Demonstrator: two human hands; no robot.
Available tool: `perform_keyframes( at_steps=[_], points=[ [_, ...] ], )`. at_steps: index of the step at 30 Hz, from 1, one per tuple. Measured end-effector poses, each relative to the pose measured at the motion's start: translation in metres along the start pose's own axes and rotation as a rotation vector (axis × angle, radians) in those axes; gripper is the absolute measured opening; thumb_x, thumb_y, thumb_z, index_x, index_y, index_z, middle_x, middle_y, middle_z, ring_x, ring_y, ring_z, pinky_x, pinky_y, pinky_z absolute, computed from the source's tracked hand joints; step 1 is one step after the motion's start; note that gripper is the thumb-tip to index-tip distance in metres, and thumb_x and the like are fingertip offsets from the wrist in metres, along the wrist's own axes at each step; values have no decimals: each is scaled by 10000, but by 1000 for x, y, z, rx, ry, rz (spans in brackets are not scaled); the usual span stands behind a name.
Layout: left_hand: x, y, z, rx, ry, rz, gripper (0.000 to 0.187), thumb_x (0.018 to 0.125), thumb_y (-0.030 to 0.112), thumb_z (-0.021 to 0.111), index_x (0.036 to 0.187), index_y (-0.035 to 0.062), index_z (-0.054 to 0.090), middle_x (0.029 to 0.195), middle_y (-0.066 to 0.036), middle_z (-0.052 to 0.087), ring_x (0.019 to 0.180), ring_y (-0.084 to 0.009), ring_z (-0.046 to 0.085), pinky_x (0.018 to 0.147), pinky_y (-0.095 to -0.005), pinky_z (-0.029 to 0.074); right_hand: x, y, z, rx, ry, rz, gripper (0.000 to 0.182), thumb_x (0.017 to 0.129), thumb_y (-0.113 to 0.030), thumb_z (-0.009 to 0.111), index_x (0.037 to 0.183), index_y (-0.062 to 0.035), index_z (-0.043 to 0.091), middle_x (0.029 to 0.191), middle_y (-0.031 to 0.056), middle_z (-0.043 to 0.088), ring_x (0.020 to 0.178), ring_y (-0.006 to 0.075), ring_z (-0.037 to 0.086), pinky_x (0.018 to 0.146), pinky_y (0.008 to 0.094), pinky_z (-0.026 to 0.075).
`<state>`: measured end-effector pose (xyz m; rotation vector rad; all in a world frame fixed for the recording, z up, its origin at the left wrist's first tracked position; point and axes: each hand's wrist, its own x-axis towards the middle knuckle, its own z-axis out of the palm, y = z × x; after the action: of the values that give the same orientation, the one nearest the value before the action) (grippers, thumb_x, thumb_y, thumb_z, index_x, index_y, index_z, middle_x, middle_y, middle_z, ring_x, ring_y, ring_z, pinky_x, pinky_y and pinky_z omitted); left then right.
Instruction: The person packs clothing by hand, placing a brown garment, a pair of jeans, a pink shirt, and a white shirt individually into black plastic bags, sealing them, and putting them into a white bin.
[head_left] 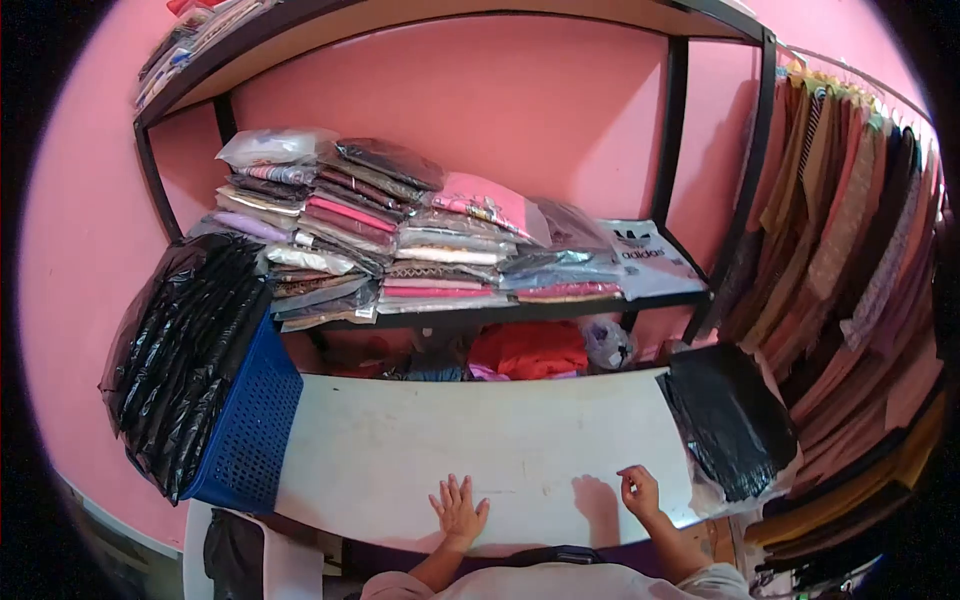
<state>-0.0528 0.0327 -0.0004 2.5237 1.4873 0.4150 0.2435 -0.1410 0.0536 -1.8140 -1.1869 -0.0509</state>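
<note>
My left hand (460, 510) lies on the white table (400, 420) near its front edge, palm down with the fingers spread. It holds nothing. My right hand (641, 492) is raised a little over the right part of the table, apart from its shadow. Its fingers are curled in toward the thumb, with no object visible in them. To the right of this hand, a stack of black plastic bags (728, 420) lies at the table's right end.
A blue basket (255, 420) packed with black plastic bags (190, 350) stands at the table's left end. Behind, a shelf (440, 312) carries stacks of bagged folded clothes (445, 250). Garments (840, 230) hang along the right. Below the shelf lies a red bundle (530, 348).
</note>
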Motion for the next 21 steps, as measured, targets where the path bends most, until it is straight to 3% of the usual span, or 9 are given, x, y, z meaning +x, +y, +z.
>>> perform_keyframes(
  at_steps=[2, 6, 8, 10, 13, 14, 18, 20, 21],
  points=[
    [5, 6, -4, 9, 9, -26, 656, 779, 456, 476, 1319, 123, 312, 1372, -191, 235, 1272, -372, 181, 992, -592, 63, 52, 23, 13, 10, -45, -94, 211, 669, 64, 540, 830, -64, 589, 752, 95, 563, 599, 225, 560, 508, 298, 455],
    [12, 8, -2, 3, 19, -56, 670, 764, 474, 481, 1316, 130, 320, 1372, -190, 240, 1273, -363, 187, 1000, -580, 57, 198, -8, 19, 66, -12, -248, 196, 699, 41, 536, 863, -53, 587, 787, 118, 566, 656, 243, 567, 539, 302, 460],
    [13, 10, -5, -58, -12, -82, 677, 757, 492, 474, 1315, 139, 323, 1380, -182, 229, 1281, -350, 177, 1008, -569, 44, 267, -27, 30, 183, 4, -245, 229, 706, 14, 552, 930, -32, 558, 867, 148, 557, 763, 288, 560, 643, 336, 465],
    [16, 19, -20, -114, 42, -96, 676, 751, 502, 470, 1309, 145, 336, 1376, -180, 241, 1283, -349, 175, 1007, -570, 36, 328, -39, 53, 48, 65, -341, 344, 680, -22, 590, 1012, -3, 502, 981, 174, 522, 928, 335, 504, 800, 387, 420],
    [17, 18, -16, 12, -29, -89, 668, 749, 493, 473, 1307, 149, 341, 1377, -178, 241, 1280, -353, 183, 1006, -573, 35, 406, -89, 76, -32, 78, -619, 514, 624, -38, 622, 1096, 11, 425, 1086, 187, 473, 1073, 368, 403, 917, 419, 341],
    [16, 26, -23, 59, -93, -96, 675, 784, 476, 456, 1332, 128, 274, 1398, -167, 185, 1289, -349, 150, 1009, -566, 53, 427, -99, 88, -71, 96, -691, 545, 609, -26, 621, 1111, 10, 412, 1107, 188, 467, 1096, 376, 387, 930, 420, 336],
    [18, 31, -26, 102, -203, -114, 676, 828, 450, 420, 1364, 112, 187, 1425, -155, 105, 1301, -349, 95, 1014, -554, 56, 486, -122, 136, -118, 43, -683, 571, 616, 14, 587, 1150, -9, 384, 1154, 196, 451, 1107, 368, 404, 906, 421, 369],
    [19, 31, -25, 105, -205, -119, 680, 827, 450, 421, 1366, 114, 181, 1427, -155, 97, 1302, -350, 92, 1014, -554, 54, 502, -132, 144, -170, -202, -477, 570, 636, 53, 535, 1175, -37, 371, 1165, 203, 452, 1049, 353, 475, 825, 412, 434],
    [20, 31, -24, 94, -205, -115, 684, 826, 451, 422, 1369, 116, 174, 1428, -155, 89, 1303, -351, 89, 1015, -553, 53, 507, -132, 148, -220, -125, -540, 499, 698, 40, 484, 1178, -59, 390, 1080, 186, 515, 930, 323, 558, 729, 396, 477]
  ],
)
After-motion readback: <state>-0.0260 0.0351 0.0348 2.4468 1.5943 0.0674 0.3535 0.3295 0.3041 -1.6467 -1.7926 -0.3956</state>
